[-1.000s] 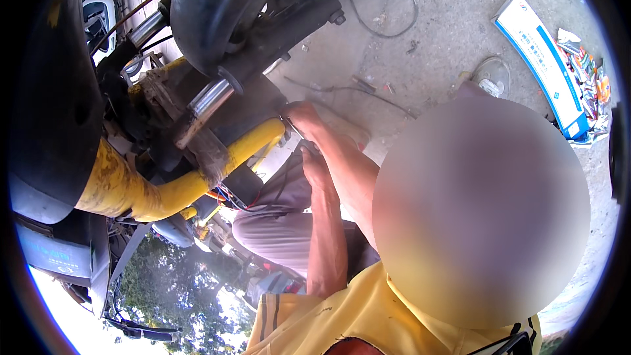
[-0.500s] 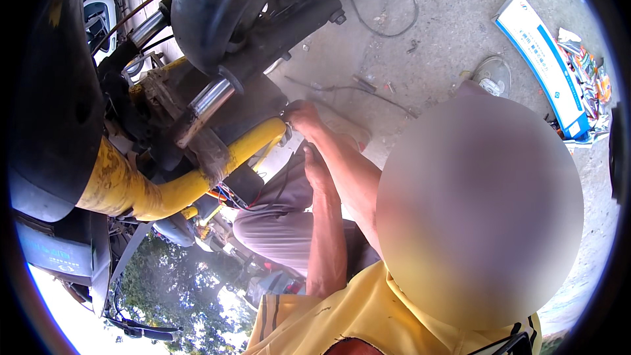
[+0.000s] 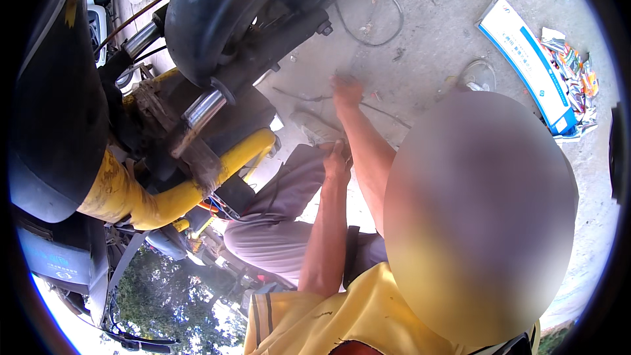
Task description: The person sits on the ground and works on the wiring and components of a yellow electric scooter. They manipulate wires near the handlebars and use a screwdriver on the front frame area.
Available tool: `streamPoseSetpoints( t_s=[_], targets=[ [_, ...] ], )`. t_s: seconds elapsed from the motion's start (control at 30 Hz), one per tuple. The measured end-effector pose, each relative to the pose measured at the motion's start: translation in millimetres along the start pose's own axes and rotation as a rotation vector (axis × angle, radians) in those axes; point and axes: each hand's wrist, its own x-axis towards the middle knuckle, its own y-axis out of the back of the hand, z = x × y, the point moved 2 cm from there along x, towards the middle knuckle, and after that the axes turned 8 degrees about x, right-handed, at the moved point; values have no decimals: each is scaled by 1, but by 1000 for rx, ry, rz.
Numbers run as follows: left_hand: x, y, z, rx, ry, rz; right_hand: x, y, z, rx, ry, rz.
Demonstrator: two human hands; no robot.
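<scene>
My right hand (image 3: 347, 91), fingers curled and slightly blurred, is held out beyond the end of a yellow frame tube (image 3: 246, 151), apart from it. Whatever it grips is hidden. Nearer to me, my left hand (image 3: 336, 156) is closed by my raised knee, with its contents too small to make out. A dark cable (image 3: 388, 113) runs across the concrete behind my right hand. The yellow tube belongs to a vehicle with a black wheel and fender (image 3: 217, 16) and a shiny fork leg (image 3: 205, 106). Loose coloured wires (image 3: 227, 212) hang below the tube.
At right lies a long white-and-blue box (image 3: 526, 59) beside crumpled wrappers (image 3: 570, 69). A looped cable (image 3: 401, 16) lies on the floor at the top. My shoes (image 3: 478, 77) stand on the concrete. A round blurred patch covers the lower right.
My right hand has moved from the end of the yellow tube, away to the right and farther out. The left hand has shifted slightly right and stays closed.
</scene>
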Motion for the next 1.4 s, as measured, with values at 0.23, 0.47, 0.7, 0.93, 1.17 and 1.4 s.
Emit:
streamPoseSetpoints(
  t_s=[0.23,0.47,0.7,0.93,1.17,1.4],
  targets=[
    [21,-4,14,473,-260,186,-29,-19,23,335,-467,-283],
    [-71,38,129,300,-159,440,-107,-72,-3,311,-790,-614],
    [-119,58,161,432,-463,507,-115,-80,-9,484,-1080,-536],
    [-165,46,251,1182,-945,613,-82,-72,-64,589,-969,-386],
    [-178,58,310,1906,-889,680,-46,32,-3,-890,96,-395],
    [-183,73,309,1998,-902,737,-75,104,57,-1173,165,-491]
  ],
)
